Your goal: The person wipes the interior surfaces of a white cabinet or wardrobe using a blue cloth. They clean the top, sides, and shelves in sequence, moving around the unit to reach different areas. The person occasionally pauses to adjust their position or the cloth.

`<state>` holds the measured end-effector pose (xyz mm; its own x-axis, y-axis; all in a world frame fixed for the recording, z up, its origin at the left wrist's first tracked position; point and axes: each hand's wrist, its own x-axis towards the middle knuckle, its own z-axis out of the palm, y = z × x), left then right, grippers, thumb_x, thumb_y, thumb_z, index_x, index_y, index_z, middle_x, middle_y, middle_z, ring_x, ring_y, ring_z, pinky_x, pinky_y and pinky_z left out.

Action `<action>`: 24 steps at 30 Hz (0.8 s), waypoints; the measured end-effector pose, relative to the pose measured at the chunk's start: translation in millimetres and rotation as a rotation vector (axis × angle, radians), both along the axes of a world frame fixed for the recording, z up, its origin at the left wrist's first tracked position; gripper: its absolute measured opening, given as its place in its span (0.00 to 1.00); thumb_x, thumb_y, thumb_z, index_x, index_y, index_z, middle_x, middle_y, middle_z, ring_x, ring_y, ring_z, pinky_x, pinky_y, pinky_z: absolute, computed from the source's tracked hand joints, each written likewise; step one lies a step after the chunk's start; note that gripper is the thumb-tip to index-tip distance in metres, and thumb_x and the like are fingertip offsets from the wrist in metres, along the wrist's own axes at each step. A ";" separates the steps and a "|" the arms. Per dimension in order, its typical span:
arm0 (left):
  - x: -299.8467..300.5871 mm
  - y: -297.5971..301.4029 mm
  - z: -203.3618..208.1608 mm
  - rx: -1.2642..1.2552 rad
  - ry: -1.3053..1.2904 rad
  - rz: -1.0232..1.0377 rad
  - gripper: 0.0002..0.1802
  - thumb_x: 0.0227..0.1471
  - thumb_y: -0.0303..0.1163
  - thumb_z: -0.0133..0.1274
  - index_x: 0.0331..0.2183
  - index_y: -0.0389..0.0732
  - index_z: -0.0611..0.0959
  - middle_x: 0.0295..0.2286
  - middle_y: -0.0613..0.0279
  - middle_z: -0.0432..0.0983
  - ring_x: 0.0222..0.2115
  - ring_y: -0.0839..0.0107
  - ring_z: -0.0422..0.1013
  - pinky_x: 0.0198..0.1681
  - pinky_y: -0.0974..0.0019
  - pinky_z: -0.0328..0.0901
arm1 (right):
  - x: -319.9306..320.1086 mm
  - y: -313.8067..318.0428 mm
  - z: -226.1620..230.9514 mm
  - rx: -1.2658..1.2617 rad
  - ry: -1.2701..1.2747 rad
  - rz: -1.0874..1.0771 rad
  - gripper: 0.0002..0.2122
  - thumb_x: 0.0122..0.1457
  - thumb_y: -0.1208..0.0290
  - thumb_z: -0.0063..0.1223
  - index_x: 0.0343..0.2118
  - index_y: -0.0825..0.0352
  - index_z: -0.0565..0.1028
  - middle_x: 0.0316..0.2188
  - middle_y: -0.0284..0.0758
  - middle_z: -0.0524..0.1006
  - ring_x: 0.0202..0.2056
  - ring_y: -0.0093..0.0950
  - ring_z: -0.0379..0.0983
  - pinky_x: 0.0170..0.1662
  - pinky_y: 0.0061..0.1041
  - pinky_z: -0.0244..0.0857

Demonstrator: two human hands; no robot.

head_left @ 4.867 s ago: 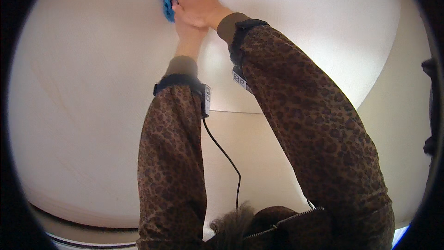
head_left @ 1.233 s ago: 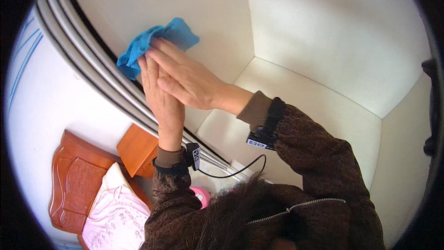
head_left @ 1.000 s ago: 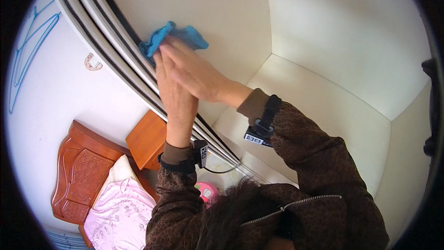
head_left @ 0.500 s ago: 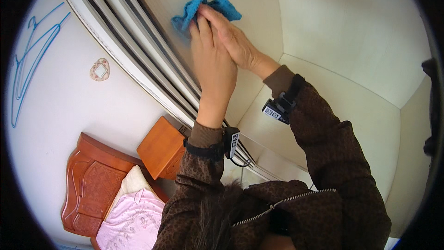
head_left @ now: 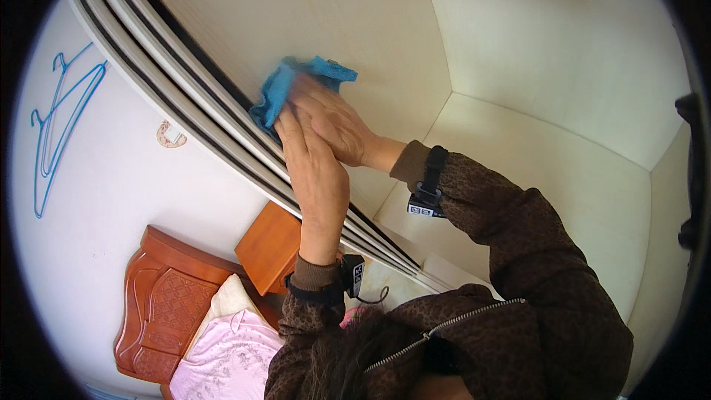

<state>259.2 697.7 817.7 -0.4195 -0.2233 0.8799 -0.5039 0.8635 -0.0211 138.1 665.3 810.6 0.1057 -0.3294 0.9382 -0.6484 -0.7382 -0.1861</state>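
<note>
On the left, blue hangers [head_left: 46, 133] are hanging at a white wall [head_left: 96, 200]. To their right, a carved wooden headboard [head_left: 167, 311] is standing beside a wooden nightstand [head_left: 269, 248]. Pale rails [head_left: 187, 89] are running diagonally. Just right of them, a crumpled blue cloth [head_left: 275, 96] is lying against a cream panel [head_left: 311, 7]. The left hand [head_left: 318, 181] is resting straight fingers on it; the right hand [head_left: 339, 130], fingers blurred, is touching the left. Whether either is pinching cannot be told.
</note>
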 end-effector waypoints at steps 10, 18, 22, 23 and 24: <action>-74.7 -7.3 58.3 -0.363 0.031 0.095 0.22 0.48 0.16 0.44 0.48 0.20 0.68 0.52 0.35 0.60 0.51 0.41 0.59 0.53 0.50 0.59 | -72.5 -12.6 75.0 -0.302 0.045 -0.225 0.34 0.64 0.41 0.19 0.57 0.65 0.65 0.61 0.45 0.61 0.64 0.44 0.51 0.66 0.41 0.43; -142.5 -42.8 135.3 -0.600 -0.201 0.102 0.22 0.48 0.23 0.50 0.47 0.26 0.71 0.47 0.43 0.66 0.48 0.47 0.63 0.49 0.54 0.62 | -154.5 -26.4 121.1 -0.411 0.003 -0.454 0.21 0.64 0.66 0.42 0.58 0.70 0.61 0.60 0.44 0.61 0.64 0.40 0.51 0.66 0.36 0.48; -189.1 -60.2 164.0 -0.626 -0.315 0.192 0.24 0.52 0.28 0.49 0.51 0.30 0.71 0.51 0.45 0.66 0.53 0.50 0.62 0.53 0.55 0.61 | -203.7 -33.2 131.6 -0.331 -0.070 -0.480 0.25 0.67 0.57 0.32 0.60 0.69 0.60 0.63 0.45 0.58 0.66 0.39 0.48 0.67 0.34 0.43; -198.8 -61.2 167.7 -0.634 -0.340 0.212 0.25 0.54 0.30 0.49 0.52 0.32 0.70 0.53 0.46 0.65 0.54 0.50 0.61 0.54 0.54 0.60 | -213.3 -32.0 131.0 -0.302 -0.112 -0.446 0.26 0.67 0.56 0.28 0.60 0.69 0.60 0.63 0.46 0.57 0.66 0.39 0.48 0.67 0.34 0.43; -208.2 -61.6 171.3 -0.646 -0.354 0.240 0.26 0.55 0.32 0.48 0.54 0.33 0.69 0.55 0.46 0.64 0.55 0.50 0.61 0.55 0.53 0.60 | -222.0 -30.5 131.3 -0.262 -0.152 -0.413 0.27 0.67 0.54 0.25 0.60 0.69 0.60 0.63 0.47 0.57 0.65 0.40 0.49 0.67 0.33 0.42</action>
